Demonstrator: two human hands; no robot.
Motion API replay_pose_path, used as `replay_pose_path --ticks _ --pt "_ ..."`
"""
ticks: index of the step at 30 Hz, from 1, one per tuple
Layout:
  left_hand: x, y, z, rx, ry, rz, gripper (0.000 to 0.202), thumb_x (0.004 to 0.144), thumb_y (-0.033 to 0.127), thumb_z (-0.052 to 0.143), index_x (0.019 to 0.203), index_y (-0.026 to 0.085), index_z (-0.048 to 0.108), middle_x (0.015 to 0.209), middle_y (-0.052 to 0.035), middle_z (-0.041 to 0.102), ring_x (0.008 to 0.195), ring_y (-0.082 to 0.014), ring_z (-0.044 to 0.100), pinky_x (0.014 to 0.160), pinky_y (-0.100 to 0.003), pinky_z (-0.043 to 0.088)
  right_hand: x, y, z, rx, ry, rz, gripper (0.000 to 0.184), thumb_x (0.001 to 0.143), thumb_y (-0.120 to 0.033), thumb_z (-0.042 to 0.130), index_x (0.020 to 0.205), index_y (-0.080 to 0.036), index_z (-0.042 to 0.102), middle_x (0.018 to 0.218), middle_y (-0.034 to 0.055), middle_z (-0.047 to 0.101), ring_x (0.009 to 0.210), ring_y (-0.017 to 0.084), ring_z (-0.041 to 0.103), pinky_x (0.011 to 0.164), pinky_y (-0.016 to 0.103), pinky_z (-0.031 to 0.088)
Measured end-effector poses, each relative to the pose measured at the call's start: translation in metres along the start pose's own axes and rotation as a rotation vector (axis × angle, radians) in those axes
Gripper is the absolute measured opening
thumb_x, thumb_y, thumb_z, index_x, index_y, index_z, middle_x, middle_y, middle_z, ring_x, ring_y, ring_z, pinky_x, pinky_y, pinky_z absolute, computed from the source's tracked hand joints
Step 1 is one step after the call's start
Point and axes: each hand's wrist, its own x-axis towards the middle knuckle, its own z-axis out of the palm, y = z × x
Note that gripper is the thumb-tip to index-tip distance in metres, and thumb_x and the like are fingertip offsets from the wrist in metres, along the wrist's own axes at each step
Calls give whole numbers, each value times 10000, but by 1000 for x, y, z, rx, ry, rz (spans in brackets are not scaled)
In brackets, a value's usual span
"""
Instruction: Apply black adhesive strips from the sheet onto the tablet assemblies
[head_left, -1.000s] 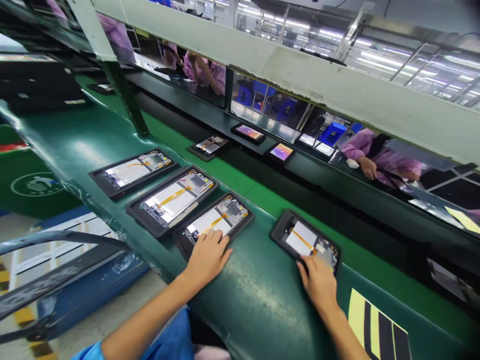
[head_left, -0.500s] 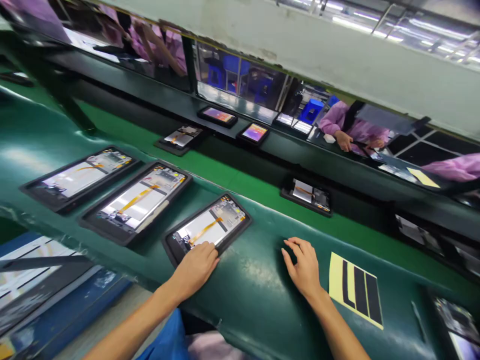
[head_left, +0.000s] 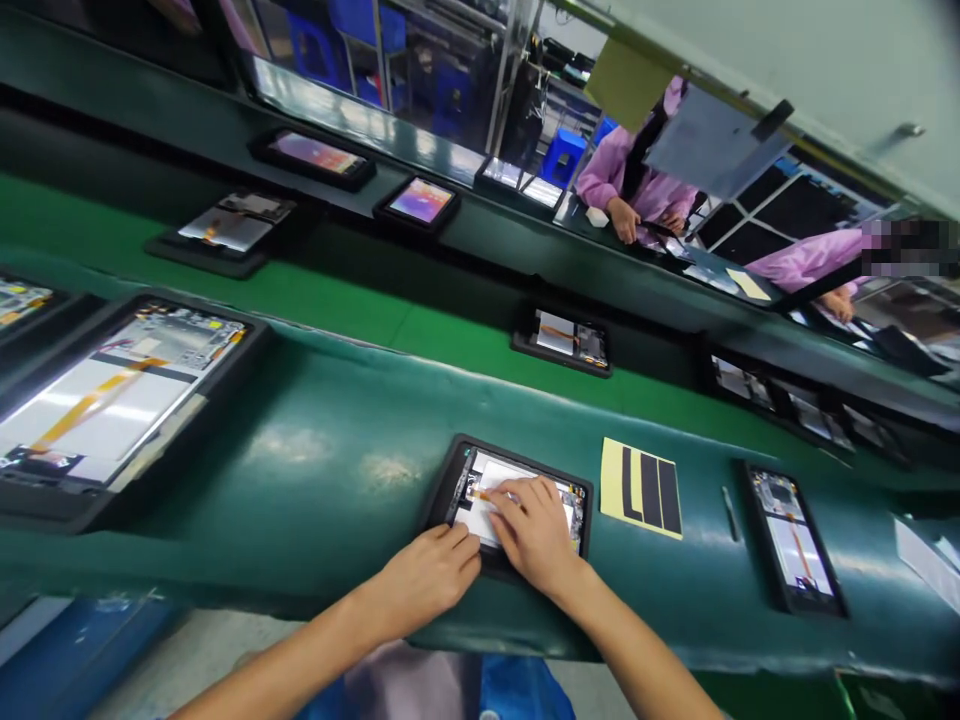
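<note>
An open tablet [head_left: 561,495] with its back off lies in a black tray [head_left: 450,478] on the dark green bench right before me. My left hand [head_left: 431,575] grips the tray's near left edge with bent fingers. My right hand [head_left: 534,530] lies flat on the tablet's white inside, its fingertips beside a small orange flex cable [head_left: 478,494]. Most of the tablet's middle is hidden under that hand.
A yellow sheet with black strips [head_left: 641,490] and a thin dark tool [head_left: 727,500] lie to the right, then another trayed tablet [head_left: 795,540]. A bigger open tablet [head_left: 105,400] sits at left. More trays ride the green belt [head_left: 564,340]. People in pink sleeves [head_left: 622,195] work opposite.
The view has swung right. My left hand has drawn the trayed tablet rightwards to the spot in front of me, and my right hand has come down onto it.
</note>
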Motion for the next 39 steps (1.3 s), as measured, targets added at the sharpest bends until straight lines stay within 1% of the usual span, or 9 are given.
replay_pose_path --ticks 4,9,11,14,17,22,27,31,39 --pt "-4 2 -12 -121 44 -103 113 957 193 662 861 197 603 833 -13 640 783 -186 592 699 -328 425 3 5 11 4 -16 -1 188 1024 -208 601 1179 -263 691 1044 53 766 941 223 672 908 403 425" --pt "0 -17 -30 -190 290 -438 192 1013 184 509 868 205 632 875 -29 650 805 -176 572 753 -322 466 0 8 13 68 11 -13 149 1024 -164 618 1054 -268 720 1000 25 782 902 185 682 877 368 409" --pt "5 -25 -32 -109 283 -547 201 1005 205 506 853 204 637 905 -48 648 840 -199 572 753 -341 481 -1 8 12 55 16 -11 169 1036 -164 596 1039 -274 724 1004 21 783 898 178 675 872 363 410" --pt "17 -31 -30 19 163 -609 162 967 255 553 847 206 651 946 -75 644 877 -240 580 715 -372 491 -2 7 12 36 50 -13 187 1040 -156 581 1035 -270 728 994 24 782 888 177 663 871 361 420" --pt "31 -29 -25 92 60 -623 128 918 286 611 839 202 667 932 -91 639 878 -267 588 684 -393 498 -2 8 12 24 89 -14 178 1036 -152 585 1020 -260 726 981 29 780 871 180 660 868 363 430" --pt "40 -28 -20 101 35 -646 104 891 246 600 829 203 671 900 -90 640 867 -264 592 635 -366 495 -3 9 13 17 69 -22 187 1049 -163 564 1022 -259 724 1001 26 780 875 172 647 881 367 438" --pt "25 -34 -23 23 84 -589 153 914 166 537 854 207 672 962 -67 677 903 -221 603 705 -329 517 -4 8 16 10 47 -73 206 1047 -150 554 1008 -247 731 997 27 771 858 173 618 839 360 449" --pt "7 -32 -27 3 146 -440 227 976 212 515 1050 198 730 1136 -108 691 1028 -271 596 812 -391 506 -2 8 17 -19 31 -106 235 1046 -134 532 1027 -247 737 987 33 762 844 176 617 830 361 470" --pt "-2 -23 -30 145 6 -322 334 996 295 543 1276 254 721 1376 -135 656 1183 -375 579 893 -478 463 1 7 14 13 85 -170 138 993 -90 613 1015 -177 717 943 62 740 832 191 600 809 351 483"
